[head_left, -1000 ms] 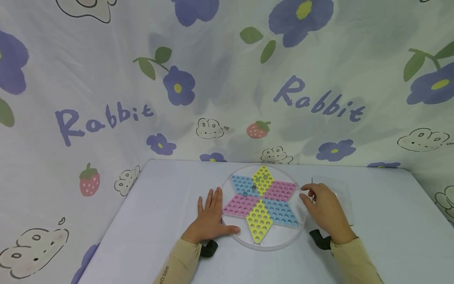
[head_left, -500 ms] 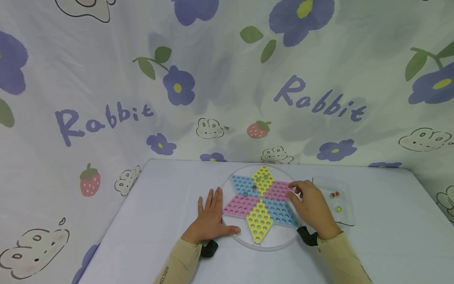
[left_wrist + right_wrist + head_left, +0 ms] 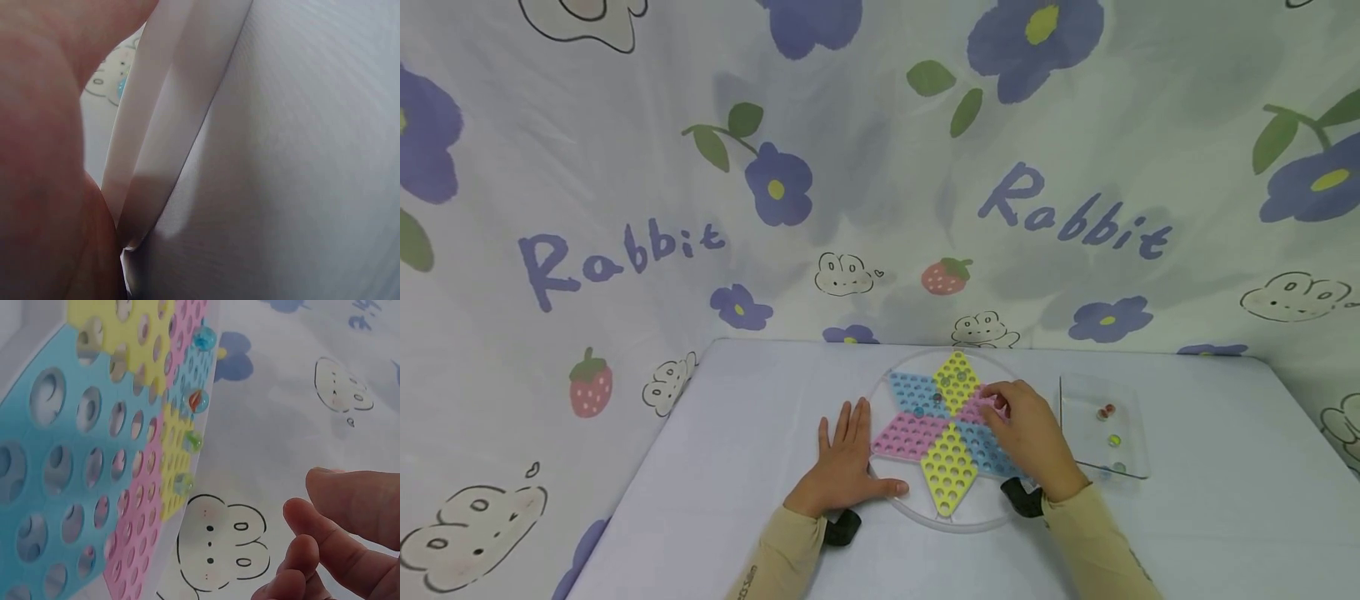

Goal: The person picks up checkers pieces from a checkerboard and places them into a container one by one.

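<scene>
A round Chinese checkers board (image 3: 946,525) with a star of yellow, pink and blue perforated diamonds lies on the table. Several glass marbles sit in its far holes, among them a blue marble (image 3: 204,338) and an orange-streaked marble (image 3: 197,401). My left hand (image 3: 844,471) lies spread at the board's left side, thumb across the rim (image 3: 162,125). Over the right-hand pink diamond (image 3: 973,408) is my right hand (image 3: 1032,432), thumb and forefinger bent towards each other. In the right wrist view the thumb (image 3: 356,503) overlaps the forefinger; whether a marble lies between them is hidden.
A clear square tray (image 3: 1086,425) holding several marbles (image 3: 1115,440) stands right of the board. A patterned curtain (image 3: 880,167) hangs behind the white table (image 3: 737,425).
My right hand has moved left from beside the tray to above the pink diamond, uncovering the tray and its marbles. My left hand stays in place.
</scene>
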`<action>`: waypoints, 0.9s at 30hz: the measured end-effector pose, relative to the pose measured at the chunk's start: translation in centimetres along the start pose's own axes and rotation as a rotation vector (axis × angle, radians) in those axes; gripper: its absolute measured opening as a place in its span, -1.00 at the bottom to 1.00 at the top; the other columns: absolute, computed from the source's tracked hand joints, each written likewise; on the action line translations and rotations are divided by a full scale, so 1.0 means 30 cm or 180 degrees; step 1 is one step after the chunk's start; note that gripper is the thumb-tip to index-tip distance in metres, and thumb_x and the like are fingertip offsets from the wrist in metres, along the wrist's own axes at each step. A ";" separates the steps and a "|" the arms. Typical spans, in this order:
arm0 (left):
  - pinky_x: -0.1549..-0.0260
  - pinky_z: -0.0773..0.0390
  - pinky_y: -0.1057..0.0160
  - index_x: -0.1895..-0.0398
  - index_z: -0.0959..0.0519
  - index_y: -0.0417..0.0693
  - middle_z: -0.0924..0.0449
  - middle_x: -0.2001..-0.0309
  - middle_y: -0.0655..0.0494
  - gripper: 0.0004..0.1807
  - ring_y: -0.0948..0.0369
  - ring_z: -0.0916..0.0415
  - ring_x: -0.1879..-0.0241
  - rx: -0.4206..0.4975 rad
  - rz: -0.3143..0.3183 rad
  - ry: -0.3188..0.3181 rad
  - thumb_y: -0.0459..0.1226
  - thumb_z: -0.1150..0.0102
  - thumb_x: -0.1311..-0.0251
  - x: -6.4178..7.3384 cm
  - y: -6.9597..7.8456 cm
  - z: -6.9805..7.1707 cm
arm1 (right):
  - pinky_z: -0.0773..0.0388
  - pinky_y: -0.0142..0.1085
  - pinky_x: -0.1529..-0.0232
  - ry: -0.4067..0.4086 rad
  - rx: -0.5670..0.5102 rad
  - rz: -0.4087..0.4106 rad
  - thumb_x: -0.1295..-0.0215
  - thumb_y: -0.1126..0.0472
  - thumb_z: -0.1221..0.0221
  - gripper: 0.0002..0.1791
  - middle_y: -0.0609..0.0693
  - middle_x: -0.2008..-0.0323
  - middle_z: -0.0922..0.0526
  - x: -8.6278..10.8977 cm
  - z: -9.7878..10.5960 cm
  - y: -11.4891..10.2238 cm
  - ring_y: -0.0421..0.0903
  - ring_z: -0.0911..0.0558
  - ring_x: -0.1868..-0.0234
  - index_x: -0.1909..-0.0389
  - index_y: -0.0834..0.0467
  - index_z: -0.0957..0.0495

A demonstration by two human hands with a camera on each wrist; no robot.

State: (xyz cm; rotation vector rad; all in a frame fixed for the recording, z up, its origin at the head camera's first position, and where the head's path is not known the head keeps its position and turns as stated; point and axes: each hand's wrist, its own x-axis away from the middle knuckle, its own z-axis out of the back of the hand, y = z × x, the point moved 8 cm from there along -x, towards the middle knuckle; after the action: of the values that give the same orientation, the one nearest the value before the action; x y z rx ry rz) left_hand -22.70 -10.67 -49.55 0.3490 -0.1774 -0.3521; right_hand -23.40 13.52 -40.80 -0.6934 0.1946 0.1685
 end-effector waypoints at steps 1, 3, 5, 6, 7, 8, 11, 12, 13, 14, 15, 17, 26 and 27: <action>-0.21 0.49 -0.24 -0.44 0.37 -0.22 0.43 -0.46 -0.11 0.48 -0.04 0.53 -0.42 -0.0001 -0.0002 -0.0001 0.56 0.03 0.34 0.000 0.000 -0.001 | -0.35 -0.29 0.42 -0.0011 -0.0004 -0.0019 -0.22 0.18 -0.20 -0.79 -0.04 0.42 -0.43 -0.002 -0.005 -0.002 -0.13 -0.37 0.43 0.15 0.17 -0.59; -0.21 0.49 -0.24 -0.44 0.38 -0.22 0.43 -0.46 -0.11 0.48 -0.04 0.54 -0.42 0.0009 -0.0003 -0.0005 0.56 0.02 0.34 0.001 0.001 -0.002 | -0.35 -0.29 0.42 -0.0035 -0.0035 -0.0058 -0.22 0.17 -0.20 -0.79 -0.04 0.43 -0.42 -0.007 -0.015 -0.006 -0.13 -0.37 0.42 0.16 0.16 -0.59; -0.21 0.49 -0.24 -0.44 0.38 -0.22 0.43 -0.46 -0.11 0.48 -0.04 0.53 -0.42 0.0007 -0.0005 -0.0007 0.56 0.03 0.34 0.002 0.003 0.000 | -0.35 -0.28 0.41 -0.0046 -0.0059 -0.0060 -0.22 0.17 -0.20 -0.79 -0.04 0.43 -0.42 -0.012 -0.023 -0.013 -0.13 -0.37 0.42 0.17 0.17 -0.58; -0.21 0.49 -0.25 -0.44 0.37 -0.22 0.43 -0.46 -0.11 0.48 -0.05 0.53 -0.42 0.0007 -0.0010 -0.0003 0.56 0.03 0.34 0.003 0.005 0.003 | -0.35 -0.28 0.41 -0.0046 -0.0071 -0.0060 -0.22 0.17 -0.21 -0.79 -0.04 0.43 -0.42 -0.014 -0.026 -0.017 -0.13 -0.37 0.42 0.17 0.17 -0.58; -0.21 0.49 -0.25 -0.44 0.37 -0.23 0.43 -0.46 -0.11 0.48 -0.05 0.53 -0.42 0.0001 -0.0014 -0.0003 0.57 0.04 0.34 0.003 0.005 0.004 | -0.35 -0.28 0.41 -0.0047 -0.0073 -0.0056 -0.22 0.16 -0.21 -0.79 -0.04 0.44 -0.42 -0.016 -0.029 -0.022 -0.13 -0.37 0.42 0.17 0.17 -0.58; -0.21 0.48 -0.25 -0.44 0.37 -0.22 0.43 -0.46 -0.11 0.48 -0.05 0.53 -0.42 -0.0004 -0.0018 -0.0006 0.57 0.04 0.33 0.002 0.005 0.003 | -0.35 -0.29 0.41 -0.0041 -0.0082 -0.0047 -0.22 0.16 -0.21 -0.79 -0.04 0.44 -0.43 -0.019 -0.032 -0.026 -0.13 -0.37 0.43 0.17 0.17 -0.58; -0.21 0.47 -0.25 -0.44 0.37 -0.23 0.43 -0.46 -0.12 0.47 -0.05 0.52 -0.42 0.0004 -0.0027 -0.0005 0.57 0.05 0.33 0.001 0.006 0.003 | -0.35 -0.30 0.41 -0.0027 -0.0100 -0.0004 -0.23 0.16 -0.20 -0.78 -0.05 0.44 -0.44 -0.024 -0.044 -0.036 -0.14 -0.38 0.43 0.16 0.18 -0.58; -0.21 0.47 -0.25 -0.44 0.37 -0.23 0.42 -0.46 -0.12 0.47 -0.05 0.52 -0.42 0.0014 -0.0034 0.0001 0.57 0.04 0.33 0.000 0.006 0.003 | -0.35 -0.30 0.41 -0.0020 -0.0108 0.0014 -0.22 0.16 -0.20 -0.78 -0.05 0.44 -0.44 -0.026 -0.047 -0.040 -0.15 -0.37 0.43 0.16 0.18 -0.59; -0.21 0.47 -0.25 -0.44 0.37 -0.23 0.42 -0.46 -0.12 0.48 -0.05 0.53 -0.42 0.0022 -0.0028 -0.0004 0.57 0.04 0.33 -0.001 0.005 0.002 | -0.35 -0.30 0.42 -0.0017 -0.0128 0.0032 -0.22 0.17 -0.20 -0.78 -0.06 0.44 -0.44 -0.027 -0.052 -0.044 -0.15 -0.37 0.44 0.16 0.19 -0.59; -0.21 0.48 -0.25 -0.44 0.38 -0.22 0.43 -0.46 -0.11 0.48 -0.04 0.53 -0.42 0.0022 -0.0018 -0.0010 0.57 0.05 0.34 -0.002 0.003 0.000 | -0.34 -0.30 0.42 -0.0015 -0.0156 0.0052 -0.22 0.18 -0.20 -0.78 -0.06 0.45 -0.44 -0.029 -0.056 -0.048 -0.15 -0.37 0.44 0.17 0.19 -0.60; -0.21 0.48 -0.24 -0.43 0.39 -0.21 0.44 -0.46 -0.11 0.48 -0.03 0.54 -0.42 0.0024 -0.0007 -0.0014 0.58 0.05 0.35 -0.002 0.002 -0.001 | -0.34 -0.30 0.42 -0.0017 -0.0174 0.0073 -0.21 0.19 -0.21 -0.79 -0.06 0.45 -0.43 -0.031 -0.061 -0.052 -0.15 -0.36 0.44 0.17 0.19 -0.60; -0.22 0.49 -0.24 -0.44 0.39 -0.20 0.44 -0.46 -0.10 0.49 -0.02 0.54 -0.42 0.0013 0.0000 -0.0005 0.59 0.07 0.36 -0.004 -0.002 -0.004 | -0.33 -0.30 0.43 -0.0015 -0.0204 0.0087 -0.21 0.19 -0.22 -0.79 -0.06 0.45 -0.42 -0.033 -0.070 -0.060 -0.16 -0.35 0.44 0.17 0.19 -0.60; -0.22 0.46 -0.25 -0.44 0.37 -0.22 0.42 -0.46 -0.11 0.48 -0.04 0.53 -0.42 -0.0019 -0.0042 0.0043 0.59 0.10 0.35 -0.003 -0.004 -0.003 | -0.32 -0.30 0.46 -0.0033 -0.0309 0.0087 -0.18 0.19 -0.22 -0.76 -0.06 0.45 -0.42 -0.052 -0.120 -0.088 -0.17 -0.34 0.48 0.15 0.20 -0.59; -0.21 0.46 -0.25 -0.44 0.37 -0.23 0.42 -0.46 -0.11 0.48 -0.04 0.53 -0.42 -0.0021 -0.0048 0.0048 0.59 0.09 0.34 -0.003 -0.004 -0.004 | -0.32 -0.30 0.46 -0.0037 -0.0334 0.0096 -0.18 0.20 -0.23 -0.76 -0.06 0.45 -0.42 -0.053 -0.124 -0.091 -0.17 -0.34 0.48 0.15 0.20 -0.59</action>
State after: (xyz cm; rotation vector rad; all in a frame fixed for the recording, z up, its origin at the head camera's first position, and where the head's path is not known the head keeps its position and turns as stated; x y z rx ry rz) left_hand -22.81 -10.71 -49.71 0.3465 -0.1587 -0.3647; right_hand -24.80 8.89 -41.55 -0.7940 0.1861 0.2126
